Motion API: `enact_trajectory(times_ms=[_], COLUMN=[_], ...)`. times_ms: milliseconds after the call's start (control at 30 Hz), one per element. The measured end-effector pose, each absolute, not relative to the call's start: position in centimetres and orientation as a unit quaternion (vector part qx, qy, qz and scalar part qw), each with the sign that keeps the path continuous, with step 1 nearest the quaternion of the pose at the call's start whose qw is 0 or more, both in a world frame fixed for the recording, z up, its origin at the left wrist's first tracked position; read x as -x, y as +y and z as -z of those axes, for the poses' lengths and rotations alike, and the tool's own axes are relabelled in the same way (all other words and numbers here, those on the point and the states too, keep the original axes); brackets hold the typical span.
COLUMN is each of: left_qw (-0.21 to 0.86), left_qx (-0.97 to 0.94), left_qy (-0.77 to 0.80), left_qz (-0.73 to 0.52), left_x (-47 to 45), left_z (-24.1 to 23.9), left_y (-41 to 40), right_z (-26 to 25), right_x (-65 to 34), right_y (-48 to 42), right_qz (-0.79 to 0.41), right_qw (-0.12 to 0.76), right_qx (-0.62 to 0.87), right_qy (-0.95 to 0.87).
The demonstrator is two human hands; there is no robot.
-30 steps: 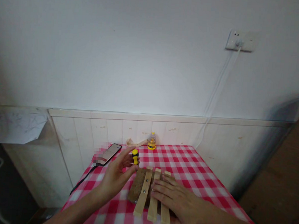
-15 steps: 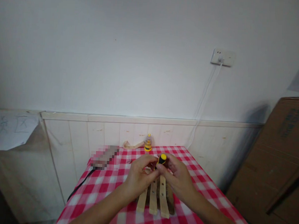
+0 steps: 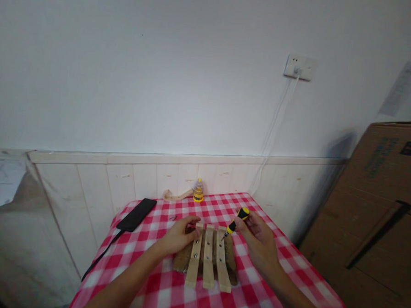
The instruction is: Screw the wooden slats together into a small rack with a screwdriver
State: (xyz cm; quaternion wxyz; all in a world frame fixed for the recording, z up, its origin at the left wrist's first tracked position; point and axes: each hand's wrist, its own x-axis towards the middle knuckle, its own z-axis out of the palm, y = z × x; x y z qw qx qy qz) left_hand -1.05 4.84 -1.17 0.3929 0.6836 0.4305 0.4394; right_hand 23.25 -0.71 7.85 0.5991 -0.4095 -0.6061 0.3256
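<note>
My right hand (image 3: 261,242) grips a black and yellow screwdriver (image 3: 236,221) by its handle. The tool tilts down to the left, its tip close to the screw on the right wooden strip (image 3: 223,270); contact cannot be made out. At the far end of the left wooden strip (image 3: 193,266), the thumb and fingers of my left hand (image 3: 178,235) close around its edge. A middle wooden strip (image 3: 208,269) lies between these two. All three have dark screws or holes and rest across a brown block (image 3: 181,260).
A red and white checked cloth (image 3: 163,299) covers the table. A black phone (image 3: 137,215) with a cable lies at the left. A yellow clear-topped container (image 3: 198,191) and a curved wooden piece (image 3: 175,196) stand by the wall. A large cardboard box (image 3: 370,218) leans at the right.
My hands have moved apart, the right one carrying the screwdriver rightward and the left one moving to the left strip. The screwdriver has tipped from end-on to slanting, and the view has shifted slightly.
</note>
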Motion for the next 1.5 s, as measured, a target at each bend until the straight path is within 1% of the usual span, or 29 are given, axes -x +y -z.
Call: enact_trajectory(times_ms=[100,267,400,600,667,767,900,1033,1300,1500], left_qw=[0.391,0.326,0.235,0.053,0.012,-0.017,-0.020,0.002,0.135,0.233], left_qx=[-0.697,-0.705,-0.685,-0.621,-0.592,-0.572,-0.561,-0.585,-0.704,-0.693], left_qy=[0.434,0.475,0.553,0.703,0.738,0.762,0.768,0.731,0.547,0.507], left_qz=[-0.417,-0.415,-0.411,-0.344,-0.323,-0.301,-0.307,-0.351,-0.432,-0.456], left_x=[0.6,0.3,2.2,9.3,11.0,12.3,12.5,10.7,2.4,-0.5], left_z=[1.7,2.0,1.6,0.5,0.4,0.7,1.1,1.0,0.6,0.7], left_y=[4.6,3.6,2.8,2.1,2.1,2.1,2.0,1.2,-1.3,-1.6], right_z=[-7.6,-7.9,-8.1,-7.7,-7.5,-7.4,-7.6,-7.4,-7.1,-7.7], right_x=[-23.3,-22.2,-21.5,-21.7,-21.7,-21.8,-22.3,-23.1,-23.0,-21.8], right_y=[-0.9,-1.1,-1.4,-1.7,-1.8,-1.9,-2.1,-2.0,-1.3,-0.9], right_qz=[-0.298,-0.273,-0.261,-0.251,-0.256,-0.259,-0.241,-0.232,-0.224,-0.205], right_qw=[0.588,0.553,0.532,0.526,0.530,0.526,0.524,0.522,0.527,0.533], right_qx=[0.418,0.424,0.428,0.440,0.436,0.427,0.432,0.437,0.437,0.408], right_qy=[-0.625,-0.663,-0.682,-0.683,-0.681,-0.689,-0.694,-0.695,-0.694,-0.712])
